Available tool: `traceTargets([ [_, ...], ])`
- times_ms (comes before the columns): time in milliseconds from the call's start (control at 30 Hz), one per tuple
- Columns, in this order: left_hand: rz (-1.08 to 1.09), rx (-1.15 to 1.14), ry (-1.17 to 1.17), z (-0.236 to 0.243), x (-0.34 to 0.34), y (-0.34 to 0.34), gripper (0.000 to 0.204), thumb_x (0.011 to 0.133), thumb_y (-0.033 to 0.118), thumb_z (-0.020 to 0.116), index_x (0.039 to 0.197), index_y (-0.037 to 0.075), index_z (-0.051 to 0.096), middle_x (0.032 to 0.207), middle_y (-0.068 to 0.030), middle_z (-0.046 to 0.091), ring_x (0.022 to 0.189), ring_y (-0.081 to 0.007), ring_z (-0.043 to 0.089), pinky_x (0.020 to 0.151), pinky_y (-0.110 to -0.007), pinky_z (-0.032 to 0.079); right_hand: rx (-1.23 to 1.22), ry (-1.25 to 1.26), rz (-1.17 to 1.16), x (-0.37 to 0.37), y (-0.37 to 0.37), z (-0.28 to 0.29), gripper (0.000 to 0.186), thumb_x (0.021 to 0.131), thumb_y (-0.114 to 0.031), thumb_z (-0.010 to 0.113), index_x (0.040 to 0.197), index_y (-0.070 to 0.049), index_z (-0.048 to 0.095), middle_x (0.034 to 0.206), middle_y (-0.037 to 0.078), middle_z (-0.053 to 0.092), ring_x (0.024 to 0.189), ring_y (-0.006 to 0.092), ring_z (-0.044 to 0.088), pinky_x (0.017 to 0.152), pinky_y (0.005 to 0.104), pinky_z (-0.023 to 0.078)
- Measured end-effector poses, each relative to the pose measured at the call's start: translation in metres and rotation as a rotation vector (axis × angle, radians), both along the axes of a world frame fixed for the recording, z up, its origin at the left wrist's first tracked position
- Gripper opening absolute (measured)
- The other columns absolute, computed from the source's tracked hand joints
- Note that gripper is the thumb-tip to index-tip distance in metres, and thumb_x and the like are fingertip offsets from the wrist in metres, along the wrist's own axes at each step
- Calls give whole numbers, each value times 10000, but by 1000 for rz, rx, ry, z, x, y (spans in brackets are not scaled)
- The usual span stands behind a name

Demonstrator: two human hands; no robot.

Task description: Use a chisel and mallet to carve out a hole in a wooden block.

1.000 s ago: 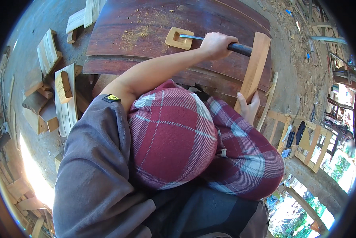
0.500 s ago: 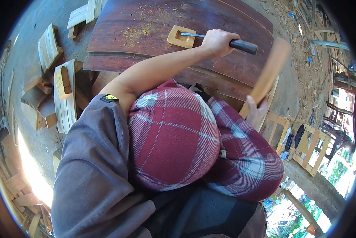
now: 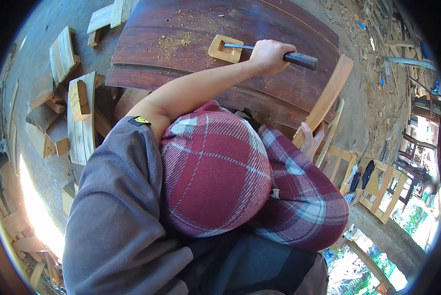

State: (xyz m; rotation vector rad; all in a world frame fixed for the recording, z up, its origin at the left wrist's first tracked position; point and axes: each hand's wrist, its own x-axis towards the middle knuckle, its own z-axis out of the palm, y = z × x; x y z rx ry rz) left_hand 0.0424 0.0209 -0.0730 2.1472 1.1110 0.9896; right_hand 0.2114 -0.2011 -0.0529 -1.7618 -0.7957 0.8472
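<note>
My left hand grips a chisel with a dark handle. The chisel's narrow metal blade reaches left, and its tip rests in the hollow of a small light wooden block. That block lies on a dark reddish-brown wooden worktop. On the right, my right hand is closed round the lower end of a flat wooden stick. The stick slants up and to the right, its far end apart from the chisel's handle.
Shavings are scattered on the worktop left of the block. Wood pieces are stacked on the floor at the left. Red plaid cloth bulges up between me and the worktop. Wooden frames stand at the lower right.
The stick, blurred before, now shows sharp, its upper end slightly lower and further left. The chisel's tip stays in the block's hollow.
</note>
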Motion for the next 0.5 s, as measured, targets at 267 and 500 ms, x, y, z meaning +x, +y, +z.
traceTargets([
  [267, -19, -20, 21, 0, 0, -1, 197, 799, 221, 667, 991, 219, 712, 801, -75, 706, 762, -299, 679, 695, -428, 530, 155, 194, -61, -5, 0, -2, 749, 793, -137, 699, 1405, 52, 310, 1036, 141, 575, 944, 203, 566, 864, 330, 475],
  [500, 7, -19, 57, -4, -4, 4, 201, 804, 231, 646, 994, 235, 712, 800, -84, 703, 783, -316, 677, 705, -438, 530, 211, -75, 151, 0, 18, 0, 353, 797, -151, 676, 1062, 32, 531, 851, 129, 584, 607, 191, 582, 510, 311, 502],
])
